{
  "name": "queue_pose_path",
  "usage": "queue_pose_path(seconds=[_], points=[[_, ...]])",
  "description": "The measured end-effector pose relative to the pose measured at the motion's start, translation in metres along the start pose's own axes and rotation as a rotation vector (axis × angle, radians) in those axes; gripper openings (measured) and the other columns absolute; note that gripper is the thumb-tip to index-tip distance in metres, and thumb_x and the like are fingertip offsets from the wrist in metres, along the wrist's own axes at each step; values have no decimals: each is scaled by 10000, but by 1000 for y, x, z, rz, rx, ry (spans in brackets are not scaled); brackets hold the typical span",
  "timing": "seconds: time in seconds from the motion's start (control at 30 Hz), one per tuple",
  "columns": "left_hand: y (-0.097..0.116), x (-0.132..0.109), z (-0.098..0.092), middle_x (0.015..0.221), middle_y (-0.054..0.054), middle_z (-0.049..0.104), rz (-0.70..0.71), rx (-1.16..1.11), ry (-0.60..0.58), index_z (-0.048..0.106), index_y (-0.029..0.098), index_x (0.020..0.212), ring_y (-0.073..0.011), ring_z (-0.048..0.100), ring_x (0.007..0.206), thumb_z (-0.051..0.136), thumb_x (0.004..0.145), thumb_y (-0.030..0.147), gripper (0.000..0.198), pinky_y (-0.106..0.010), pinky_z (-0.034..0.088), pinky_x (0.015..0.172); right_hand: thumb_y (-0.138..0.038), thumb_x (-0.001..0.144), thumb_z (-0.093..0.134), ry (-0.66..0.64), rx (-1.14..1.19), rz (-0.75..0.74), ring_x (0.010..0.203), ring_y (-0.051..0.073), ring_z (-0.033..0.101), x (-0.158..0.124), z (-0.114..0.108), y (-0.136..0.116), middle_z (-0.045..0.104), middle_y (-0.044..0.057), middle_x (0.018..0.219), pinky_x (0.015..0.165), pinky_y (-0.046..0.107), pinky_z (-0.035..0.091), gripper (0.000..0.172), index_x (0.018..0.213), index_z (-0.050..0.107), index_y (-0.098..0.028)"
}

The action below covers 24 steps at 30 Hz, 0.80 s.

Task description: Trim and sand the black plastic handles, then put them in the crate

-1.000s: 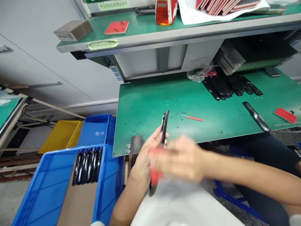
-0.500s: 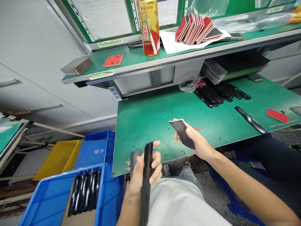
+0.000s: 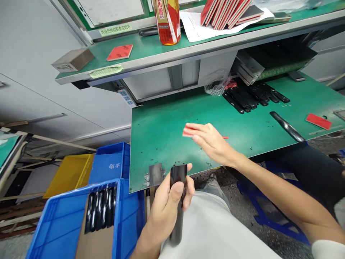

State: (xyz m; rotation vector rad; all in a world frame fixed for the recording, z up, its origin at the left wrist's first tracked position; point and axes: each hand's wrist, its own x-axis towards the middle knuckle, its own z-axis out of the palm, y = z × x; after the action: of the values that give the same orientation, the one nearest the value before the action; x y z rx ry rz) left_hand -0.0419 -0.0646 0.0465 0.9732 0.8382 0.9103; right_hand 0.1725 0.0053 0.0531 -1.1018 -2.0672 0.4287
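My left hand (image 3: 167,205) is wrapped round a long, glossy black handle-like piece (image 3: 178,174), thumb on its face. The piece stands tilted in front of my white shirt, its lower end near my lap. Out over the green table, my right hand (image 3: 215,145) grips a thin red-faced sanding pad (image 3: 188,131). The pad's red side shows and its dark side is hidden. The two hands are apart, and the pad does not touch the black piece. Close to my left hand, a flat grey pad (image 3: 156,175) lies at the table's front edge.
Several black pieces (image 3: 242,99) lie at the back of the green table (image 3: 159,133), and one single piece (image 3: 287,126) at right. A blue crate (image 3: 64,201) at lower left holds more. The shelf above carries a drink bottle (image 3: 167,25) and stacked red pads (image 3: 225,12).
My right hand has turned over and shifted left, so the pad shows red instead of dark. My left hand has turned the black piece to show its broad end. The view has tipped down.
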Motion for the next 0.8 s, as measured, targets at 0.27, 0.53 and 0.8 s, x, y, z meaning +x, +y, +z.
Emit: queue_pose_path(seconds=[0.27, 0.53, 0.8], points=[[1, -1, -6, 831, -16, 604, 6, -44, 49, 657, 226, 1255, -64, 489, 566, 534, 1083, 421, 287, -198, 398, 518, -407, 1128, 327, 14, 41, -44, 1285, 216, 585, 7, -3, -11, 600, 57, 1548, 1054, 459, 421, 449, 1426, 646, -299], [29, 6, -67, 700, 124, 576, 452, -751, -324, 582, 354, 1225, -23, 496, 456, 735, 936, 283, 335, -91, 390, 413, -470, 1107, 400, 69, 475, 350, 1463, 221, 497, -19, 23, 5, 583, -7, 1563, 1224, 483, 332, 412, 1416, 645, -352], [35, 68, -112, 563, 76, 400, 292, -1075, 327, 184, 266, 788, -46, 482, 431, 367, 946, 241, 244, -91, 472, 480, -717, 995, 393, 63, 1544, 689, 757, 203, 682, -47, 73, -46, 740, 84, 1021, 787, 373, 578, 770, 1609, 368, -254]])
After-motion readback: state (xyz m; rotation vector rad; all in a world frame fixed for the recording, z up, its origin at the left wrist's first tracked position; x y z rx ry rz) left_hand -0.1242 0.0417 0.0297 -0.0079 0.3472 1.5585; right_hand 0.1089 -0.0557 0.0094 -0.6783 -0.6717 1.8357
